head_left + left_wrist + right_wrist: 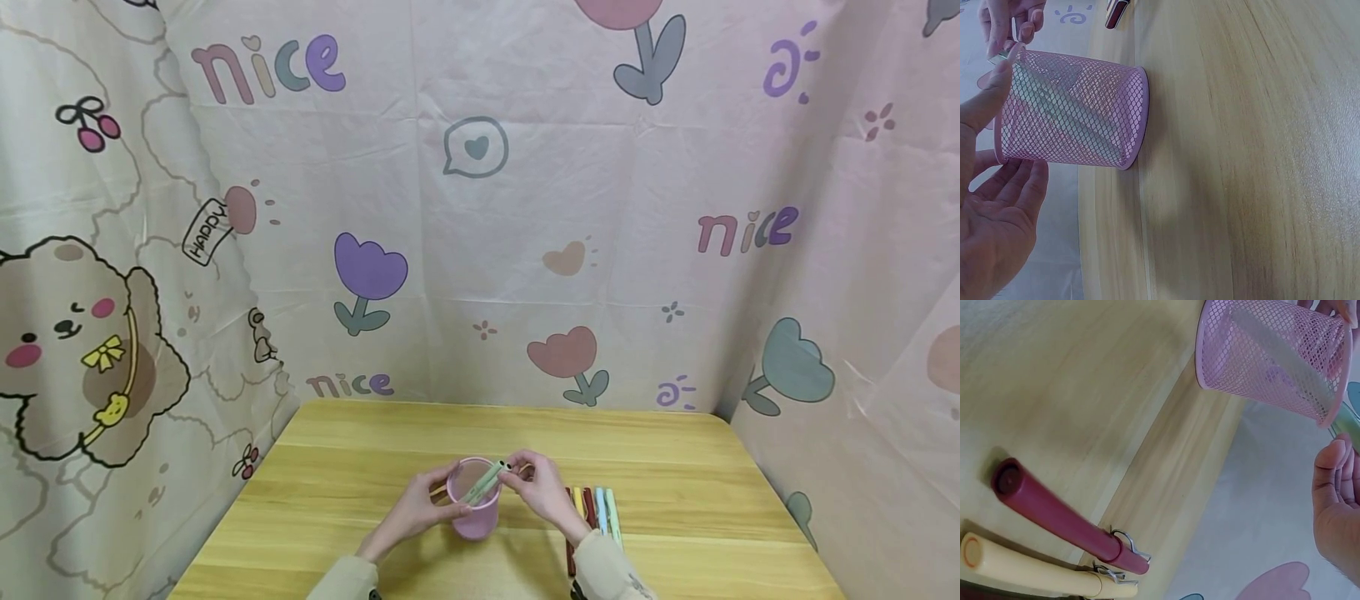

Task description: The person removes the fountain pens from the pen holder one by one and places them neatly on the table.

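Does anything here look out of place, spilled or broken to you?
No, nothing stands out. The pink mesh cup in the left hand looks undamaged, the green pens by the right hand slant into it, and the other pens lie side by side on the wooden table.

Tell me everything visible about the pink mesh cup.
The pink mesh cup looks metallic, see-through, with solid bands at rim and base. It is roughly upright, mouth up, over the wooden table; whether its base touches is unclear. The left hand holds it near the rim; light green pens slant inside, ends past the rim.
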Demonstrator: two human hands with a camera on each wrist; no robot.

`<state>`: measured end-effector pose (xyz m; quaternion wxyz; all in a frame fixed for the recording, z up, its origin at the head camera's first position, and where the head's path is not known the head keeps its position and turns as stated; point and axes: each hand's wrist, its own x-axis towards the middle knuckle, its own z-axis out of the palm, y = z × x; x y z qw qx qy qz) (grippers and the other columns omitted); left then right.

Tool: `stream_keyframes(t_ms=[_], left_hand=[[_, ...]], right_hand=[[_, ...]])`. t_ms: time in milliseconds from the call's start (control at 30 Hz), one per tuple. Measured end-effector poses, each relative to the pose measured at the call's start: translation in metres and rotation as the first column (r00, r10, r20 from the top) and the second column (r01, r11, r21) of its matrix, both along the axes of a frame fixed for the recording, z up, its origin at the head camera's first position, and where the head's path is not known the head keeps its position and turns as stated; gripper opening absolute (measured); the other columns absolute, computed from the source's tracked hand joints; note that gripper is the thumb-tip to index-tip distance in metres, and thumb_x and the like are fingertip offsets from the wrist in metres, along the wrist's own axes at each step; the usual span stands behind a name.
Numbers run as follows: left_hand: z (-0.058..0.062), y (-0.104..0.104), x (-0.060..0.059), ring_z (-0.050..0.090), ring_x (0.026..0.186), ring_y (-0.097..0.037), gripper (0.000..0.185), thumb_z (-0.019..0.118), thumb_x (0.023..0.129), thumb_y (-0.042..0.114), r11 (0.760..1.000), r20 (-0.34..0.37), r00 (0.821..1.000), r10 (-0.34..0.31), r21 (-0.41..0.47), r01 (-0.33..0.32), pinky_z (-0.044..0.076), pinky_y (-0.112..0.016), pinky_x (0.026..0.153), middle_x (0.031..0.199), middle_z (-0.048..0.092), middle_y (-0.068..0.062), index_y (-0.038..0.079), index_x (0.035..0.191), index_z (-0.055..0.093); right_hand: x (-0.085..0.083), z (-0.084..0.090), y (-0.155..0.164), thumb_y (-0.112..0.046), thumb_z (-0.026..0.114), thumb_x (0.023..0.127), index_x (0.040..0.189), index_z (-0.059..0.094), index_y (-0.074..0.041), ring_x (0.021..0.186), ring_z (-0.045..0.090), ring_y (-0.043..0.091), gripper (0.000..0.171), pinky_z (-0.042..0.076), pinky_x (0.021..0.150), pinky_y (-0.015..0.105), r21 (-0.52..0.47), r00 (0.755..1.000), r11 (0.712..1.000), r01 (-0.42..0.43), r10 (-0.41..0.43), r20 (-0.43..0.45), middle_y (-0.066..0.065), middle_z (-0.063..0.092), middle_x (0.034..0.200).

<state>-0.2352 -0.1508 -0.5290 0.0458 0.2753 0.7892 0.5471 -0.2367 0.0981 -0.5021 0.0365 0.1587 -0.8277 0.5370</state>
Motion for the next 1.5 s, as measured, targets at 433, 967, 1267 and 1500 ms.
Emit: stream_keyframes(t_ms=[433, 967, 1267, 1500], left_hand=[[0.000, 0.000, 0.000, 0.046, 0.134, -0.058, 0.084, 0.080, 0.085, 0.014, 1.000, 0.010, 1.000, 0.001, 0.003, -0.001, 0.049, -0.049, 0.110, 0.148, 0.038, -0.042, -0.018, 0.146, 0.033], [0.000, 0.000, -0.002, 0.045, 0.133, -0.059, 0.084, 0.081, 0.084, 0.014, 1.000, 0.003, 1.000, 0.017, -0.007, -0.017, 0.048, -0.050, 0.109, 0.147, 0.039, -0.042, -0.019, 0.145, 0.034], [-0.001, 0.001, -0.001, 0.045, 0.133, -0.059, 0.085, 0.082, 0.083, 0.015, 1.000, 0.007, 1.000, 0.019, -0.003, -0.019, 0.048, -0.049, 0.109, 0.147, 0.038, -0.043, -0.019, 0.145, 0.034], [-0.001, 0.001, 0.000, 0.048, 0.132, -0.057, 0.084, 0.081, 0.083, 0.015, 1.000, 0.013, 0.999, 0.031, -0.005, -0.031, 0.050, -0.048, 0.109, 0.147, 0.040, -0.042, -0.017, 0.145, 0.035]], right_hand=[[0.006, 0.003, 0.006, -0.013, 0.077, 0.088, 0.096, 0.068, 0.000, 0.062, 0.057, 0.003, 0.018, 0.051, 0.053, 0.013, -0.090, 0.995, 0.991, 0.095, -0.094, 0.016, 0.011, 0.067, 0.083], [0.011, 0.009, 0.020, -0.007, 0.073, 0.090, 0.103, 0.064, 0.003, 0.068, 0.069, 0.010, 0.018, 0.065, 0.065, 0.027, -0.252, 0.991, 0.960, 0.125, -0.111, 0.069, 0.019, 0.073, 0.087], [0.013, 0.009, 0.029, -0.003, 0.068, 0.093, 0.105, 0.060, 0.010, 0.071, 0.072, 0.008, 0.020, 0.066, 0.067, 0.026, -0.364, 0.992, 0.927, 0.090, -0.115, -0.047, 0.031, 0.072, 0.093], [0.015, 0.012, 0.040, -0.002, 0.061, 0.098, 0.110, 0.052, 0.015, 0.073, 0.072, 0.007, 0.023, 0.067, 0.069, 0.028, -0.435, 0.988, 0.900, 0.010, -0.076, -0.134, 0.033, 0.071, 0.101]])
